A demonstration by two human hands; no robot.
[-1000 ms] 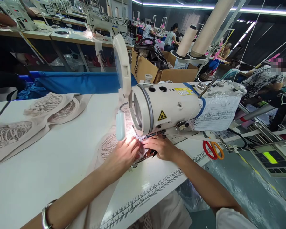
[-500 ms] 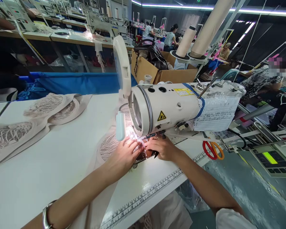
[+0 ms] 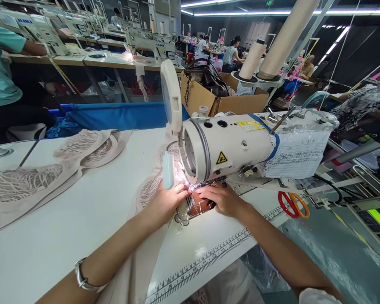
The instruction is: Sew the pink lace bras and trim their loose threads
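Beneath the head of a white sewing machine [image 3: 228, 143], both hands meet in the lamp's glare around the needle. My left hand [image 3: 167, 200] has its fingers closed on the edge of a pale beige lace fabric [image 3: 148, 194], left of the needle. My right hand [image 3: 224, 198] is curled on the other side, fingertips beside the presser foot area. A small black pointed tool [image 3: 211, 204] shows under its palm, partly hidden by the fingers. A brown-orange plate [image 3: 198, 204] lies between the hands. Exactly what the fingertips pinch is blurred by glare.
More beige lace pieces [image 3: 34, 181] lie on the white table at left. Red-handled scissors [image 3: 288, 204] and orange handles [image 3: 300, 205] are at right. A printed ruler [image 3: 205, 257] runs along the front edge. Behind stand a cardboard box [image 3: 240, 104] and thread cones [image 3: 253, 59].
The view has swung left, so everything sits further right and lower. My left fingers have drawn together and back a little, uncovering more of the brown-orange plate. My right hand stays near the needle.
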